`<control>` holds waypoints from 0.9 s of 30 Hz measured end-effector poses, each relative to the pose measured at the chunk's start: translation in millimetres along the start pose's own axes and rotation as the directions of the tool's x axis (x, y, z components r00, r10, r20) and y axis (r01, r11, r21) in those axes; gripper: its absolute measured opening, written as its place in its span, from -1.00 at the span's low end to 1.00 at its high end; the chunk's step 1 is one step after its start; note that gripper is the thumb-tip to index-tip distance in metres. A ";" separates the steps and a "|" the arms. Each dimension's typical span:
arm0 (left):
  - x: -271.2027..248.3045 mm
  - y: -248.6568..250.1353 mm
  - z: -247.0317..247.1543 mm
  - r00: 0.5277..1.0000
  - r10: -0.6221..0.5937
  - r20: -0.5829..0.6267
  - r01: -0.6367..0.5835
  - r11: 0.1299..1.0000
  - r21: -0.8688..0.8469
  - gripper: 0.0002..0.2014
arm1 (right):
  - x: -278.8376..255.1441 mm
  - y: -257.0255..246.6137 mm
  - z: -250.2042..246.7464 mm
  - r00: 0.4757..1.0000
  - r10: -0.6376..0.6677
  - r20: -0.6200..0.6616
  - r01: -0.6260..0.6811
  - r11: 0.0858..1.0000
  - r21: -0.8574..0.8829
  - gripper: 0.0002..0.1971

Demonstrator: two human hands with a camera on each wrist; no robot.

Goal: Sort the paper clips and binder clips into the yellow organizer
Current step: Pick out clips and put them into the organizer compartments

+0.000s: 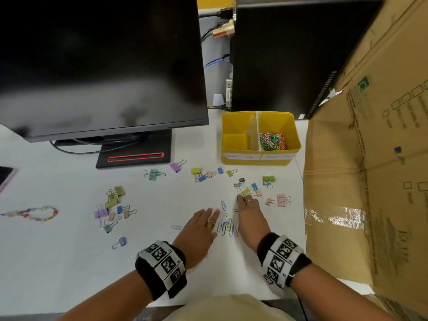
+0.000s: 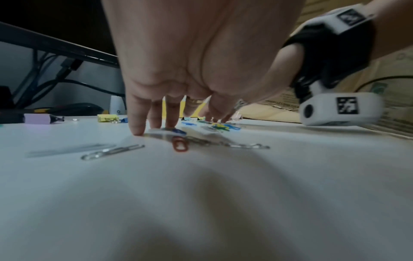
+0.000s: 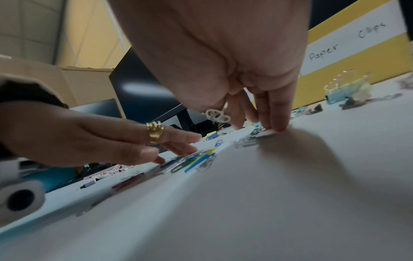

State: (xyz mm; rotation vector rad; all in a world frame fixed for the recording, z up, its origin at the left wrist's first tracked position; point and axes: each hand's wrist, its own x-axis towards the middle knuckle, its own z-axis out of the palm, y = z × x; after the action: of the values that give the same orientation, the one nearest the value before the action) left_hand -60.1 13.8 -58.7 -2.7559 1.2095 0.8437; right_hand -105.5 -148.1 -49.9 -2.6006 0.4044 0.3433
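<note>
The yellow organizer [image 1: 260,158] stands at the back right of the desk. Its right compartment holds a heap of coloured paper clips [image 1: 272,141]; the left one looks empty. A small pile of loose paper clips [image 1: 227,225] lies between my two hands. My left hand [image 1: 203,224] lies flat with straight fingers [image 2: 136,127] touching the desk at the pile's left edge. My right hand [image 1: 247,209] is flat too, its fingertips [image 3: 278,123] pressing on paper clips near several binder clips [image 1: 251,187]. Neither hand grips anything. More binder clips [image 1: 113,206] lie scattered to the left.
A black monitor [image 1: 102,66] on its stand [image 1: 134,156] fills the back left. A black computer tower [image 1: 278,54] stands behind the organizer. A large cardboard box [image 1: 370,170] walls off the right side. A beaded bracelet [image 1: 32,214] lies far left.
</note>
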 end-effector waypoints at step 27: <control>-30.1 0.0 13.6 0.967 -0.186 -0.174 0.121 0.936 -0.329 -0.17 | -3.8 9.0 5.3 0.987 -0.098 0.125 0.083 0.989 0.121 -0.17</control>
State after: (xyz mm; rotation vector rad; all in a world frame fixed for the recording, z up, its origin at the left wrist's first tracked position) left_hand -83.2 37.2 -55.9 -3.2141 0.9312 0.8217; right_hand -113.0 -152.2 -57.1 -2.4580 0.2520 0.4432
